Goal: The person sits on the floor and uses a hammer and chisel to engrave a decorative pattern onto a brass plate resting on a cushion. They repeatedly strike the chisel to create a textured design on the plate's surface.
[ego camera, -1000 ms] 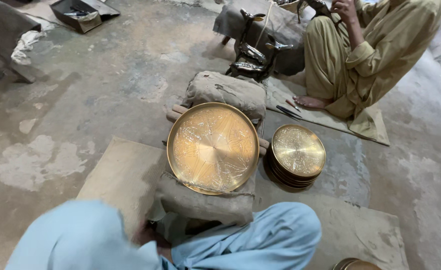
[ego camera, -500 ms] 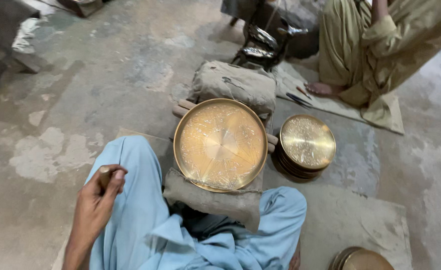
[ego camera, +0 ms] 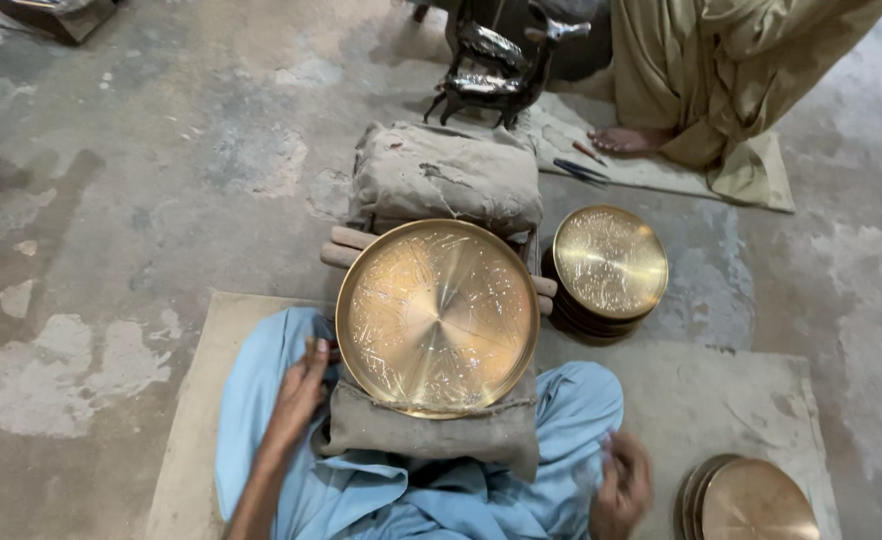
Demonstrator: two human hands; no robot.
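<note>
A wide, shallow brass plate [ego camera: 439, 315] lies face up on a grey cloth cushion [ego camera: 431, 440] across my lap, its far edge over wooden sticks [ego camera: 346, 245]. My left hand [ego camera: 301, 390] rests on my blue-clad knee, just left of the plate's rim. Its fingers pinch a small dark piece that is too small to identify. My right hand [ego camera: 621, 485] hovers low at the right of my lap, apart from the plate. It is blurred with the fingers curled, and I cannot tell whether it holds anything.
A stack of brass plates [ego camera: 609, 265] stands right of the big plate, and another stack [ego camera: 751, 500] at the lower right. A stuffed grey sack [ego camera: 446, 180] lies beyond the plate. A dark metal tool [ego camera: 491, 70] and a seated person in olive clothes [ego camera: 731, 70] are at the back.
My left hand has come down from mid-air to my knee beside the plate. My right hand has entered at the lower right. The view has tilted closer over the plate.
</note>
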